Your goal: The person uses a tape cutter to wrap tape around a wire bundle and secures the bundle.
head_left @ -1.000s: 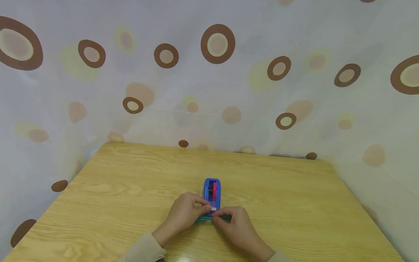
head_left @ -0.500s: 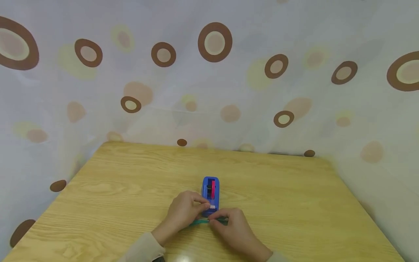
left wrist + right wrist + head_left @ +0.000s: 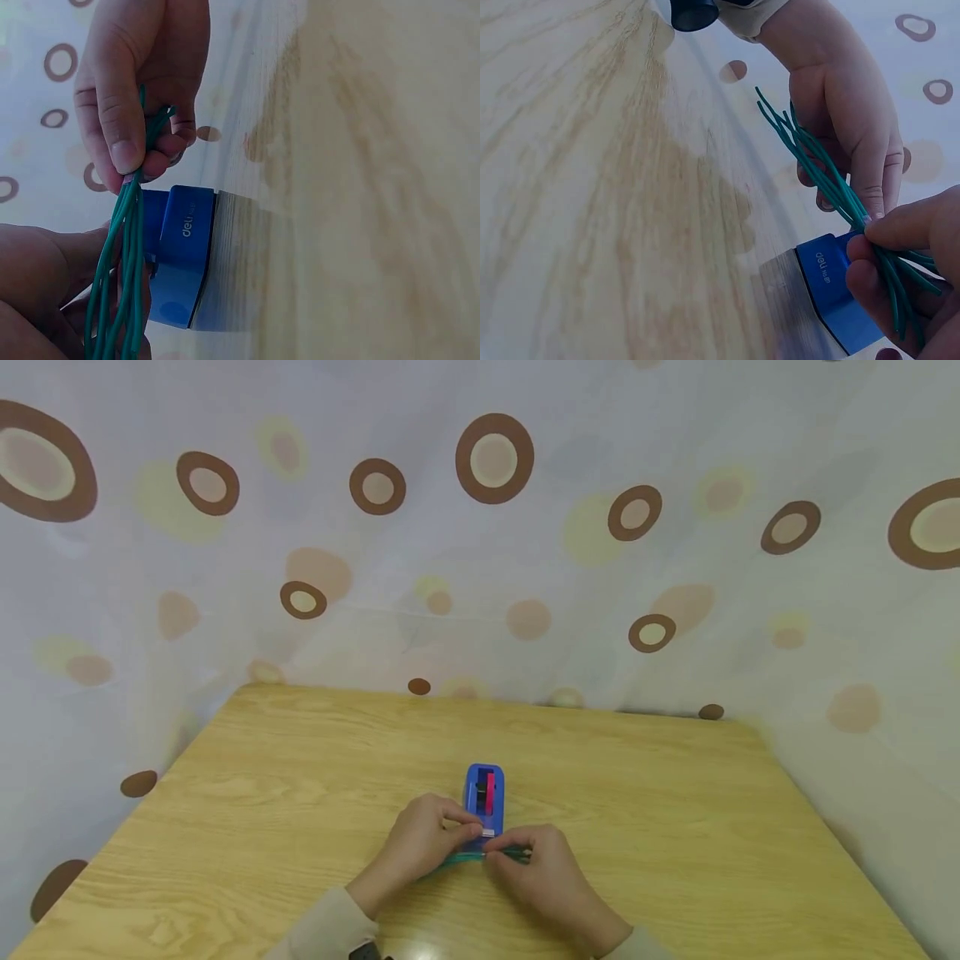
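A bundle of thin green wires (image 3: 821,169) lies crosswise in front of a blue tape dispenser (image 3: 472,797) with a pink-red disc (image 3: 490,795) in its slot. My right hand (image 3: 551,877) pinches the bundle near its middle between thumb and fingers; a small pale band (image 3: 129,178) shows on the wires by the thumb. My left hand (image 3: 423,839) has thumb and index tips close together at the dispenser's pale front strip (image 3: 487,832). The wires' other end passes in front of this hand in the left wrist view. I cannot tell what its fingertips hold.
The wooden table (image 3: 315,760) stretches around the hands, with a curtain (image 3: 570,460) patterned in brown rings behind and on both sides. A black device (image 3: 365,952) is on the left wrist, by the beige sleeve (image 3: 330,931).
The right hand and the bundle first drew slightly back from the dispenser, then returned to its front edge. The left hand stays almost still at the strip.
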`<move>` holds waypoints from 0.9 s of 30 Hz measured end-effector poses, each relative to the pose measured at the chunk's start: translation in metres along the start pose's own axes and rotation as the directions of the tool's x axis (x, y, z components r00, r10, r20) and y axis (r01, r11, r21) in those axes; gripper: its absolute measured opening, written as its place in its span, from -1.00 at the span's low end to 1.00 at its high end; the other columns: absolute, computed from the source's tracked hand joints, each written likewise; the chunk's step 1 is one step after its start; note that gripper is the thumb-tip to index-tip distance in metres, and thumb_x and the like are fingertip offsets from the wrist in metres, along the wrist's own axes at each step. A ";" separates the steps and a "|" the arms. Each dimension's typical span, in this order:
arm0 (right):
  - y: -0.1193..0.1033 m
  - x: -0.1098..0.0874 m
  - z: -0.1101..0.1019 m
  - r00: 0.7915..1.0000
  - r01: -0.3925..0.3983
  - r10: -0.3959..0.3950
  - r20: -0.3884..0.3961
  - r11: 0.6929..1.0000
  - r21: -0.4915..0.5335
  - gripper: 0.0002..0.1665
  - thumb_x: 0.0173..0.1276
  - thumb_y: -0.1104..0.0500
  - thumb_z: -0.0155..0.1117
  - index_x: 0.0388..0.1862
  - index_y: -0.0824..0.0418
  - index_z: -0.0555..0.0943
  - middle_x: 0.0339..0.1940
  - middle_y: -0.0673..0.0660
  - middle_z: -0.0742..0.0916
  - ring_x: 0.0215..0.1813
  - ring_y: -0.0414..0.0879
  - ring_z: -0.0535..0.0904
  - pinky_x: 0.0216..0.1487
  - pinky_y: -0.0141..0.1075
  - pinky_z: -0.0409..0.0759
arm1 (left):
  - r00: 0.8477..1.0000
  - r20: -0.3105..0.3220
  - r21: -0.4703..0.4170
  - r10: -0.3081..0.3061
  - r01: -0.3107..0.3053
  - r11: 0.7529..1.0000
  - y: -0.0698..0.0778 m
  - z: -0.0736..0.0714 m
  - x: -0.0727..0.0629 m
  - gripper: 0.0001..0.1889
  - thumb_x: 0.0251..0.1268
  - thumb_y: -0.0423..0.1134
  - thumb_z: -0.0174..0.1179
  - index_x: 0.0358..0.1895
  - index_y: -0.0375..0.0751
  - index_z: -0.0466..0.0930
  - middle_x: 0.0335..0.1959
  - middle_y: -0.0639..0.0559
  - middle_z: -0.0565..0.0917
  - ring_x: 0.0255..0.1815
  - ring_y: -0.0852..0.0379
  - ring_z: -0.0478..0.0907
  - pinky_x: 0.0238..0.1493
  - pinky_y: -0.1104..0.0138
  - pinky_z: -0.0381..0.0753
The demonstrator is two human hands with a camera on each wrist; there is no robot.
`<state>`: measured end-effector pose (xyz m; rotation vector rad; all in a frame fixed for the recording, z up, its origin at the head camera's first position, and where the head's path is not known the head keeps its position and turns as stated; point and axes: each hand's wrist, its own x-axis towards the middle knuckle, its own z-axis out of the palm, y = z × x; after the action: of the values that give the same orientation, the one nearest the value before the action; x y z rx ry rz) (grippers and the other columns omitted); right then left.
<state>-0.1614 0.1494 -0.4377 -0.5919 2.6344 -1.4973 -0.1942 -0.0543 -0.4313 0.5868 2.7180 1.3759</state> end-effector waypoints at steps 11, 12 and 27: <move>-0.001 0.004 -0.001 1.000 0.010 -0.010 0.000 1.000 -0.023 -0.88 0.34 0.17 0.38 -0.22 0.17 0.79 -0.16 -0.05 0.79 0.02 -0.08 0.67 0.05 -0.12 0.60 | 1.000 -0.007 -0.036 -0.005 0.004 0.999 0.000 -0.001 0.000 -0.85 0.27 -0.15 0.36 -0.17 -0.07 0.82 -0.12 0.01 0.75 -0.72 0.32 0.35 -0.72 0.45 0.26; -0.002 0.004 -0.002 1.000 0.013 -0.013 -0.003 0.999 -0.029 -0.88 0.34 0.17 0.38 -0.22 0.17 0.79 -0.17 -0.05 0.79 0.02 -0.07 0.67 0.04 -0.11 0.61 | 1.000 -0.006 -0.042 -0.007 0.006 0.999 0.001 -0.002 -0.001 -0.84 0.28 -0.15 0.36 -0.16 -0.07 0.81 -0.11 0.01 0.75 -0.72 0.33 0.38 -0.72 0.46 0.27; -0.011 0.005 -0.011 0.998 0.058 -0.058 -0.009 0.998 -0.021 -0.90 0.32 0.24 0.39 -0.22 0.18 0.79 -0.19 -0.03 0.79 -0.08 -0.14 0.69 -0.10 -0.31 0.64 | 1.000 0.031 -0.060 0.004 -0.002 0.998 0.018 -0.015 -0.005 -0.84 0.29 -0.08 0.34 -0.25 -0.04 0.83 -0.22 0.14 0.74 -0.48 0.28 0.57 -0.50 0.35 0.57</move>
<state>-0.1650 0.1519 -0.4225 -0.6700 2.6656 -1.4933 -0.1868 -0.0577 -0.4085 0.6027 2.6427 1.4311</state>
